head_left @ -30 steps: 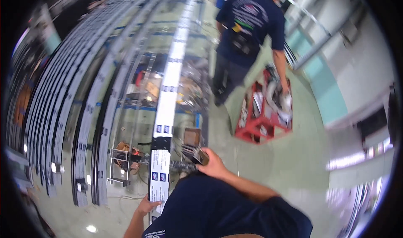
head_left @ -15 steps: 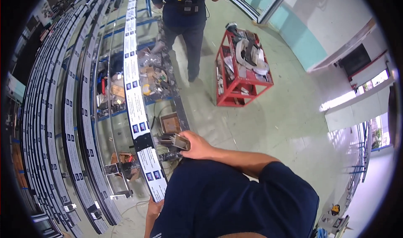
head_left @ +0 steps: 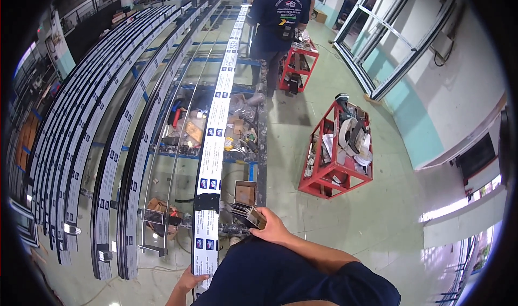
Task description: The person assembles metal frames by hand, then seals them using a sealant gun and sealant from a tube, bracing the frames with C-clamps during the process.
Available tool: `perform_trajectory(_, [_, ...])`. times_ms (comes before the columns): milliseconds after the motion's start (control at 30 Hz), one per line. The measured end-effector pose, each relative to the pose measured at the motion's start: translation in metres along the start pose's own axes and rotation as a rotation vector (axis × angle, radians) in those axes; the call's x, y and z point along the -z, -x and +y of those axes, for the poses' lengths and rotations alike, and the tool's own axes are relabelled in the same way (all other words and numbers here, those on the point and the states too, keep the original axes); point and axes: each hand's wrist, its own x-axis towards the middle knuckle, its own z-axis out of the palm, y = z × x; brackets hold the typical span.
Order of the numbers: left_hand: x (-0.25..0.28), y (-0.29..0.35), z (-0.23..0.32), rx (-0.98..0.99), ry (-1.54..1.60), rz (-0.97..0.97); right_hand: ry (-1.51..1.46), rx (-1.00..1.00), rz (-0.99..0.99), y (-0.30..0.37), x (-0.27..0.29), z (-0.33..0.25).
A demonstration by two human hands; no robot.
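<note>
A long metal profile [head_left: 211, 160], wrapped in white printed film with a black band near its close end, runs away from me on the rack. My left hand [head_left: 190, 280] grips its near end, the thumb lying over the film and the other fingers partly hidden beneath. To the right of the profile, my right hand [head_left: 271, 229] is closed round short metal profile pieces [head_left: 249, 216]. Those pieces sit beside the black band; whether they touch the long profile I cannot tell.
More film-covered profiles [head_left: 129, 117] lie lengthwise at left. Beyond my right hand stands a small open box [head_left: 245, 192]. A red tool cart [head_left: 337, 168] is to the right, with a second red cart [head_left: 298, 66] farther off. A co-worker [head_left: 278, 20] stands ahead; others are behind.
My view has tilted up and turned left, showing more of the far workshop. The left hand has come into clearer view on the profile's end. The right hand still holds the short pieces.
</note>
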Motion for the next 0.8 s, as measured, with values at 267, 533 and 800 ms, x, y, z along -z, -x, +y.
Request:
perform_trajectory(267, [-0.012,0.006,0.026,0.015,-0.05,-0.02,-0.019,-0.016,-0.024,0.001,-0.001,0.005])
perform_trajectory(533, [-0.016,0.012,0.034,0.006,-0.092,-0.023,-0.053,-0.049,0.002,0.005,-0.001,0.002])
perform_trajectory(800, [-0.011,0.006,0.022,0.0,-0.085,-0.053,-0.048,-0.047,0.007,0.007,0.002,-0.001])
